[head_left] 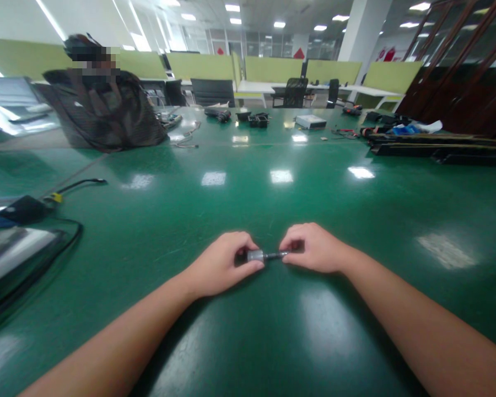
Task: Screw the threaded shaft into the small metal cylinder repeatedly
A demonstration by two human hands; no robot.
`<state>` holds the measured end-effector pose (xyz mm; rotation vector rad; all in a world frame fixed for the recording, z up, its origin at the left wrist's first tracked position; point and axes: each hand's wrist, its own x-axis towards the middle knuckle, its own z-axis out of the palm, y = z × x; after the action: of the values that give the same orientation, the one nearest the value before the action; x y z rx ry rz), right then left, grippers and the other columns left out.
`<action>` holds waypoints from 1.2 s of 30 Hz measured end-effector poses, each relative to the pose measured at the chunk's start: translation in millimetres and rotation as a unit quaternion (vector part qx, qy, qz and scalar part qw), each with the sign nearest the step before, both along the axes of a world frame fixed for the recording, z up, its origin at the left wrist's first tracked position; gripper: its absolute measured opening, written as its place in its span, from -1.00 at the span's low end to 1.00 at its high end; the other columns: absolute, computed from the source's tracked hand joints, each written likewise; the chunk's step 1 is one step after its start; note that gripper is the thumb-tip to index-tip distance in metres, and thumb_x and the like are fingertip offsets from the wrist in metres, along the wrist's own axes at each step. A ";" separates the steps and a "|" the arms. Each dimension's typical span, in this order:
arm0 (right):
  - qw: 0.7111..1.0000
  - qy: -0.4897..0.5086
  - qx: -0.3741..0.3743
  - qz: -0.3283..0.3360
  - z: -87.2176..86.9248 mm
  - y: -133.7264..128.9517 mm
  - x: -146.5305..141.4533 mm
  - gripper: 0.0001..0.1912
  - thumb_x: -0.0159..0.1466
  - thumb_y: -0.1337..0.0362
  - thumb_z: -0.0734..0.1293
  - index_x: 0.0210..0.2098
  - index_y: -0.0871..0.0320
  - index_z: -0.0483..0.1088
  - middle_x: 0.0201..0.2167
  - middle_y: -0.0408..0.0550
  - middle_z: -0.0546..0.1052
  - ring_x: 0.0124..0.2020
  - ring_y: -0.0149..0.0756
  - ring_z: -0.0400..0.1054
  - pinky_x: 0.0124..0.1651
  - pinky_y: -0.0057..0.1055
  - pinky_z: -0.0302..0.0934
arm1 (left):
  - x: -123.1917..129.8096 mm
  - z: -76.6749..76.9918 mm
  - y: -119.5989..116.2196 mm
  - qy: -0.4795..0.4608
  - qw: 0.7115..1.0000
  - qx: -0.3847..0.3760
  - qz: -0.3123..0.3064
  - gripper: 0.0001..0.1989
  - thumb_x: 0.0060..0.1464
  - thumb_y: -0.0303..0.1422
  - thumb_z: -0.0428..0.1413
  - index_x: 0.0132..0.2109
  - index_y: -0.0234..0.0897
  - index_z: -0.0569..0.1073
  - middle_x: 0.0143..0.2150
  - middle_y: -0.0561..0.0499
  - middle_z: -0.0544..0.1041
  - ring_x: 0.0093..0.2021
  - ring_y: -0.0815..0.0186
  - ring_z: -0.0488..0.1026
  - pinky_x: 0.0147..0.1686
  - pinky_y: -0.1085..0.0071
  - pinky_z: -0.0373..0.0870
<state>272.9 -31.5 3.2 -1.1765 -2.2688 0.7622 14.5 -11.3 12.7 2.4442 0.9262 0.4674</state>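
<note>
"Green and glossy, the table [248, 353] spread out nearest the person. What were the hands doing on it?"

"Both were grasping. The left hand [217, 264] had thumb and fingers around a small silvery-grey cylinder [255, 255], and the right hand [320, 248] pinched the end of the thin dark rod [273, 256] that stuck out of it."

"Where was that piece, exactly?"

"Between the two hands, lying level and low over the near middle of the table. I couldn't tell whether it touched the surface."

"And off to the left?"

"A thick black cable [76, 234] curved beside a flat grey-and-white item [20, 251], too blurred to name."

"Farther back?"

"Long black strips [417, 148] lay stacked on the right, a large dark fabric bag [119, 118] stood on the left, and a flat silver-grey box [311, 122] rested between them, near the far edge."

"Past the table?"

"Black office chairs [295, 92], then yellow-green partition panels [273, 69], with a reddish-brown, glass-fronted cabinet [458, 82] over on the right."
</note>
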 end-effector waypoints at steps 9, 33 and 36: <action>0.998 0.062 0.023 -0.006 -6.3 -7.9 -23.3 -0.83 0.12 0.39 0.49 -0.26 0.15 0.59 -0.31 -0.08 0.60 -0.31 -0.34 0.42 -0.21 -0.42 0.26 | 0.4 -3.2 -0.2 -0.008 1.000 0.002 0.002 -0.79 0.09 -0.26 0.25 -0.16 -0.23 0.48 -0.27 0.03 0.53 -0.30 0.27 0.45 -0.29 0.38 0.33; 0.998 0.009 0.065 0.016 -6.7 -7.2 -24.1 -0.91 0.23 0.31 0.44 -0.25 0.13 0.58 -0.30 -0.08 0.62 -0.22 -0.27 0.43 -0.09 -0.34 0.22 | 0.5 -0.7 0.1 -0.001 1.000 0.002 -0.004 -0.78 0.13 -0.20 0.24 -0.20 -0.24 0.47 -0.27 0.02 0.53 -0.28 0.27 0.44 -0.24 0.37 0.31; 0.997 0.003 0.072 0.020 -6.2 -6.9 -24.5 -0.92 0.23 0.31 0.44 -0.26 0.13 0.57 -0.29 -0.08 0.62 -0.22 -0.27 0.43 -0.09 -0.33 0.21 | 0.8 0.6 0.3 0.001 1.000 0.005 -0.008 -0.77 0.15 -0.17 0.23 -0.22 -0.25 0.46 -0.30 0.03 0.51 -0.31 0.28 0.43 -0.27 0.38 0.29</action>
<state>248.4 -38.4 -2.9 -1.0648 -2.3060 0.6042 15.3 -11.0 13.3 2.4603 0.9054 0.4650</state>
